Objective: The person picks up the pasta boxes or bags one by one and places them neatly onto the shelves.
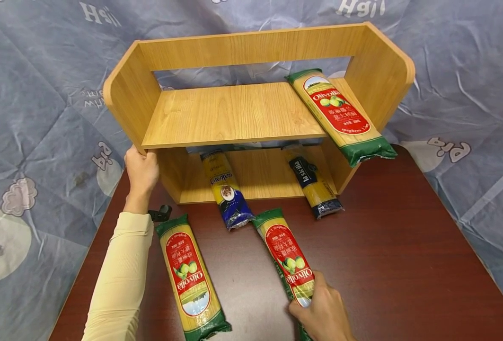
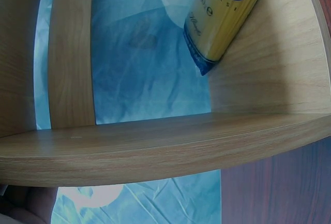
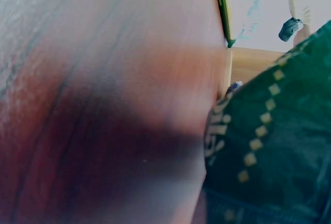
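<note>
My left hand (image 1: 142, 171) grips the lower front edge of the left side panel of a wooden shelf (image 1: 230, 113). Part of that hand's fingers (image 2: 31, 203) shows below the panel in the left wrist view. My right hand (image 1: 324, 310) holds the near end of a spaghetti pack (image 1: 288, 255) with a red Olivoila label and green ends. Its far end reaches toward the shelf, close to a blue-and-yellow pasta pack (image 1: 227, 192). In the right wrist view the held pack's green wrapper (image 3: 274, 136) fills the right side.
Another red-labelled spaghetti pack (image 1: 191, 279) lies on the dark red table (image 1: 404, 255) at left. A third (image 1: 336, 111) rests on the upper shelf, overhanging its front. A dark-labelled pasta pack (image 1: 311, 180) sticks out from the lower level. A printed grey cloth (image 1: 42, 118) hangs behind.
</note>
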A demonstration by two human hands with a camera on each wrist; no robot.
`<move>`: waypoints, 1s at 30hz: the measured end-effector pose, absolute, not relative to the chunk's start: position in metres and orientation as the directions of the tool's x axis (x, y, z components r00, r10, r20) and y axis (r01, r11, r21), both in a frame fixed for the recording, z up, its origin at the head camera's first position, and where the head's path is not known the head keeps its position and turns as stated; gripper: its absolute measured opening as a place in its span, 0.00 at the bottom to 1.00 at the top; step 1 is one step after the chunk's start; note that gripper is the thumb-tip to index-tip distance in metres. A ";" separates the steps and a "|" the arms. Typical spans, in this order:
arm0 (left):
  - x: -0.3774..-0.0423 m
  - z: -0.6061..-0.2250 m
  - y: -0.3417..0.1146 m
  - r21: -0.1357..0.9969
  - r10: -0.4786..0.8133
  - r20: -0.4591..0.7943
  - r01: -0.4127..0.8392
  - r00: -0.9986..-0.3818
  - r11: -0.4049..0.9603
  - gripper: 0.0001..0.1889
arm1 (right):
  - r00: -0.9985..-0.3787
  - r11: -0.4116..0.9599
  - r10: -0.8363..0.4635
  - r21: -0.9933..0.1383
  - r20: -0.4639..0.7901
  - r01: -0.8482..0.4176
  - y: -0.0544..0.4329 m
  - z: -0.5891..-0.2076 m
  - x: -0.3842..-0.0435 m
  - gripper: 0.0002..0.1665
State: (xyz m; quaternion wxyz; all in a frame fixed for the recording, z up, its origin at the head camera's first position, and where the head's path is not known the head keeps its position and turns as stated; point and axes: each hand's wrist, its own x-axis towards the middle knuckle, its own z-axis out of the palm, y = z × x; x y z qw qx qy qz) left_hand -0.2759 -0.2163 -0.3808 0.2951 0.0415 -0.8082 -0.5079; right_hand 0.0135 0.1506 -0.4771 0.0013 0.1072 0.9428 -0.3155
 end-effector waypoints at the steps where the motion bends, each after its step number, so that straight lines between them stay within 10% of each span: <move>1: -0.276 -0.380 -0.216 0.845 -0.367 0.435 0.232 -0.822 0.481 0.13 | -0.977 0.778 0.204 -0.595 -0.068 0.204 0.151 -0.475 0.014 0.46; 16: -0.275 -0.381 -0.218 0.843 -0.377 0.430 0.216 -0.821 0.492 0.11 | -0.973 0.757 0.226 -0.621 -0.042 0.202 0.149 -0.445 0.019 0.44; 30: -0.275 -0.382 -0.216 0.848 -0.373 0.430 0.226 -0.822 0.479 0.12 | -0.950 0.797 0.191 -0.603 0.249 0.002 0.152 -0.410 0.008 0.44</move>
